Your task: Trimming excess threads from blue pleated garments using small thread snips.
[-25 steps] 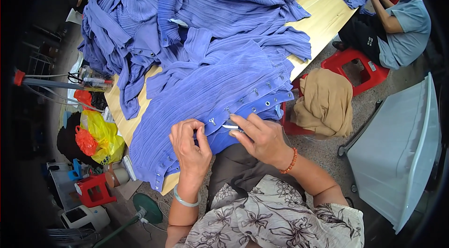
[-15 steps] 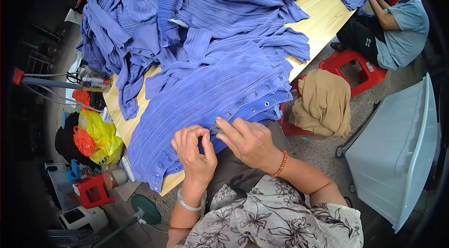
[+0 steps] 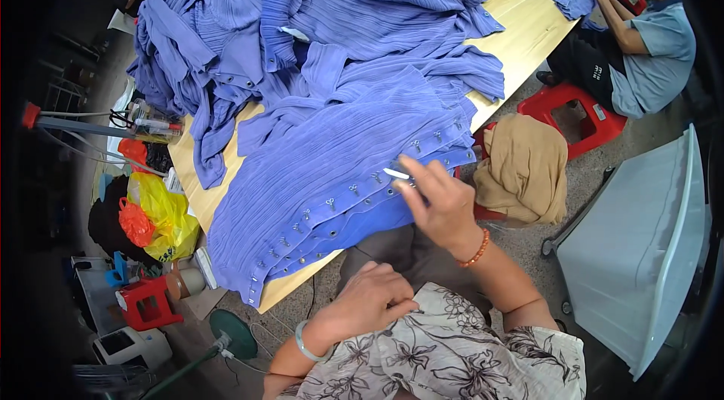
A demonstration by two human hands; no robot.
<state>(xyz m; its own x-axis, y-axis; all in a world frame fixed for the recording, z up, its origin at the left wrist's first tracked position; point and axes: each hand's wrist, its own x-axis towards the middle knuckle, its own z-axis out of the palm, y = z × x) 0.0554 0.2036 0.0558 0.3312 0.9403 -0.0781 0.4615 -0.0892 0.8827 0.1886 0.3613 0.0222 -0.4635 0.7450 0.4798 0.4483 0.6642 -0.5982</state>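
A blue ribbed garment (image 3: pixel 317 159) lies spread over the near end of the table. Along its front edge runs a strip with metal fastenings and eyelets (image 3: pixel 330 205). Above that strip, my right hand (image 3: pixel 445 204) pinches a small pointed tool (image 3: pixel 396 173) with a pale blade; its other end is hidden by the fingers. My left hand (image 3: pixel 373 296) is down at my lap against my patterned shirt (image 3: pixel 422 355), off the garment. Its fingers are curled, and whatever they may hold is hidden.
A heap of blue garments (image 3: pixel 377 0) covers the far part of the wooden table (image 3: pixel 520 4). Tan cloth (image 3: pixel 522 166) sits on a stool at right, near a white bin (image 3: pixel 641 249). Another person (image 3: pixel 652 61) handles blue cloth at far right. Bags (image 3: pixel 170 223) lie left.
My left hand has dropped from the garment's edge to my lap. The right hand has moved right and up along the strip, and the pale blade now shows.
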